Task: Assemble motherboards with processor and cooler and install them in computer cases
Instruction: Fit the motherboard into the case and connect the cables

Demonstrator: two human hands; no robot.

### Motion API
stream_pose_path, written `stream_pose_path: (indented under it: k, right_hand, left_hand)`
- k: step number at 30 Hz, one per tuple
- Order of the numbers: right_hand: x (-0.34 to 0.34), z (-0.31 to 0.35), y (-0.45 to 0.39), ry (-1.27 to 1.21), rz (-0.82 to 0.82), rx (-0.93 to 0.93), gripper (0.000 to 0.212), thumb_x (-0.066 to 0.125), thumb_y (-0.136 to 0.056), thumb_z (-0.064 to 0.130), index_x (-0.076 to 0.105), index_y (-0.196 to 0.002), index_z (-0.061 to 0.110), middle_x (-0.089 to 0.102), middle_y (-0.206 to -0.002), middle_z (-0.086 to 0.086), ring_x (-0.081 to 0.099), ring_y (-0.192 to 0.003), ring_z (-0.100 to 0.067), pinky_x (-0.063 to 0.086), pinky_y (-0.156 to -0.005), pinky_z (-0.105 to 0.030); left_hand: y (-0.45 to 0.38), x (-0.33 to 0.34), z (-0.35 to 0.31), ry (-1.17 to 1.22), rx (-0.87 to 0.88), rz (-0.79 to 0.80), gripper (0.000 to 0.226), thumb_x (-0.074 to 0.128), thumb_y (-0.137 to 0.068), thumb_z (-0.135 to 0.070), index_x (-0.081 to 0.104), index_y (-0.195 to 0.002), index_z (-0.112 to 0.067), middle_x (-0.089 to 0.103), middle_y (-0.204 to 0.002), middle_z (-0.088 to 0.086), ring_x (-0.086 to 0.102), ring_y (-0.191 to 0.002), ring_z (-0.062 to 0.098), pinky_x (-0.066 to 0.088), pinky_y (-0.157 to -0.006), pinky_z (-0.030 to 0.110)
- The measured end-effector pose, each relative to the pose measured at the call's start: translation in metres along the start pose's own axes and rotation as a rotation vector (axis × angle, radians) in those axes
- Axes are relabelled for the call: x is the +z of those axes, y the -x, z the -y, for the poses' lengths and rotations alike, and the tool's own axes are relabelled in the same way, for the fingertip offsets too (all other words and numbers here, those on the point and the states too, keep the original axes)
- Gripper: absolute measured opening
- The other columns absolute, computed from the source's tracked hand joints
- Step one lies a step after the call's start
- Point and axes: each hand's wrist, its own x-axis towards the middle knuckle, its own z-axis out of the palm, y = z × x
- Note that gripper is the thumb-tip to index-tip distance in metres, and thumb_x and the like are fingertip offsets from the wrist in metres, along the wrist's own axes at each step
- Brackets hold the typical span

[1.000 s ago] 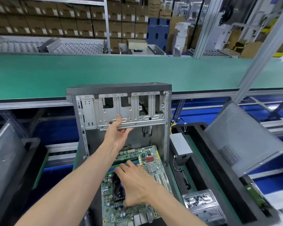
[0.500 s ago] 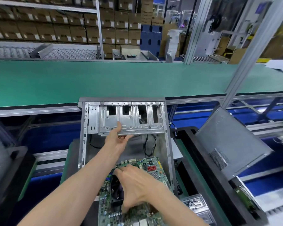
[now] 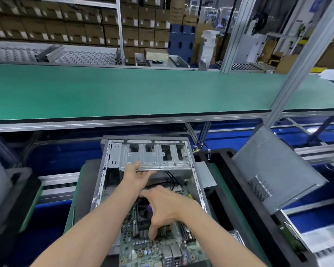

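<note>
The right hand (image 3: 168, 207) covers the middle of the motherboard (image 3: 152, 249), so most of the cooler (image 3: 143, 214) beneath its palm is hidden and its fingertips cannot be made out. Below that grip the board runs off the picture's bottom edge. The fingertips of the left hand (image 3: 138, 175) disappear under the drive cage (image 3: 152, 157) it holds. Both forearms are cut off at the bottom. Right of both grips, the tilted side panel (image 3: 274, 170) hides what stands behind it.

One open grey metal computer case (image 3: 112, 171); one green motherboard (image 3: 158, 249); one detached grey steel side panel (image 3: 274, 170); two bare hands: left hand (image 3: 137, 175), right hand (image 3: 166, 207).
</note>
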Motion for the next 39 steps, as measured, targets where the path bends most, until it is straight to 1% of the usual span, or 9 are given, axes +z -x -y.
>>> stream_pose_path:
  k: [4,9,12,15,19,23,26,29,39]
  right_hand:
    - [-0.007,-0.009,-0.017,-0.020,0.027,0.046,0.105,0.096,-0.054,0.035,0.044,-0.143,0.017,0.055,-0.089,0.002,0.051,-0.090,-0.021,0.053,-0.076,-0.039]
    - [-0.010,-0.013,-0.041,-0.037,0.075,0.060,0.109,0.096,-0.054,0.036,0.042,-0.146,0.015,0.059,-0.114,-0.008,0.053,-0.104,-0.027,0.054,-0.087,-0.043]
    - [-0.013,-0.014,-0.056,-0.059,0.077,0.053,0.107,0.096,-0.053,0.033,0.043,-0.145,0.018,0.057,-0.128,-0.009,0.052,-0.113,-0.028,0.052,-0.095,-0.046]
    - [-0.015,-0.017,-0.071,-0.048,0.100,0.083,0.102,0.095,-0.051,0.032,0.048,-0.140,0.020,0.061,-0.099,-0.007,0.057,-0.092,-0.026,0.056,-0.086,-0.046]
    - [-0.013,-0.022,-0.085,-0.008,0.128,0.117,0.096,0.094,-0.049,0.040,0.055,-0.130,0.008,0.063,-0.096,-0.010,0.057,-0.090,-0.029,0.057,-0.082,-0.046]
    - [-0.007,-0.031,-0.089,-0.041,0.089,0.108,0.116,0.095,-0.051,0.039,0.040,-0.150,0.013,0.063,-0.123,-0.013,0.059,-0.112,-0.030,0.056,-0.091,-0.047]
    - [-0.004,-0.035,-0.091,-0.037,0.050,0.106,0.117,0.095,-0.051,0.038,0.039,-0.150,0.013,0.062,-0.127,-0.013,0.058,-0.116,-0.032,0.055,-0.093,-0.049]
    - [-0.002,-0.038,-0.094,-0.046,0.025,0.109,0.115,0.095,-0.050,0.038,0.041,-0.148,0.013,0.061,-0.129,-0.013,0.059,-0.116,-0.032,0.056,-0.092,-0.050]
    - [0.008,-0.053,-0.103,-0.006,-0.044,0.085,0.118,0.093,-0.054,0.034,0.034,-0.154,0.014,0.055,-0.140,-0.012,0.049,-0.130,-0.031,0.051,-0.099,-0.048]
  left_hand:
    - [-0.004,-0.005,-0.007,0.039,-0.024,-0.072,0.058,0.043,-0.106,-0.011,0.015,-0.156,-0.001,0.013,-0.164,0.021,0.018,-0.150,0.042,0.025,-0.116,0.062]
    - [-0.006,-0.003,-0.021,-0.105,-0.071,-0.065,0.026,0.048,-0.101,-0.012,0.047,-0.122,0.003,0.040,-0.147,0.030,0.045,-0.133,0.045,0.037,-0.113,0.056]
    - [-0.008,0.002,-0.038,-0.401,-0.127,-0.088,0.043,0.051,-0.098,-0.009,0.039,-0.137,0.003,0.040,-0.144,0.039,0.047,-0.129,0.050,0.045,-0.102,0.053]
    - [-0.002,-0.006,-0.054,-0.607,-0.219,-0.001,0.062,0.052,-0.097,-0.014,0.023,-0.149,0.007,0.043,-0.139,0.044,0.058,-0.110,0.049,0.052,-0.080,0.048]
    - [-0.006,-0.027,-0.070,-0.989,-0.149,0.003,0.046,0.056,-0.096,-0.023,0.058,-0.128,0.009,0.058,-0.133,0.028,0.060,-0.113,0.036,0.045,-0.106,0.043]
    - [0.000,-0.035,-0.080,-1.164,0.004,-0.054,0.026,0.058,-0.092,-0.015,0.074,-0.106,0.001,0.068,-0.113,0.014,0.059,-0.105,0.026,0.047,-0.093,0.039]
    - [0.001,-0.042,-0.075,-1.224,0.033,-0.117,0.023,0.054,-0.093,-0.004,0.066,-0.112,-0.001,0.058,-0.098,0.011,0.050,-0.089,0.022,0.046,-0.088,0.036]
    - [-0.006,-0.047,-0.063,-1.271,0.119,-0.220,0.024,0.041,-0.098,0.001,0.061,-0.105,-0.007,0.049,-0.083,0.008,0.040,-0.069,0.018,0.036,-0.063,0.030]
    - [-0.022,-0.080,-0.047,-0.949,0.008,-0.320,0.017,0.046,-0.099,-0.017,0.058,-0.090,-0.009,0.062,-0.084,0.013,0.058,-0.071,0.027,0.052,-0.056,0.033]
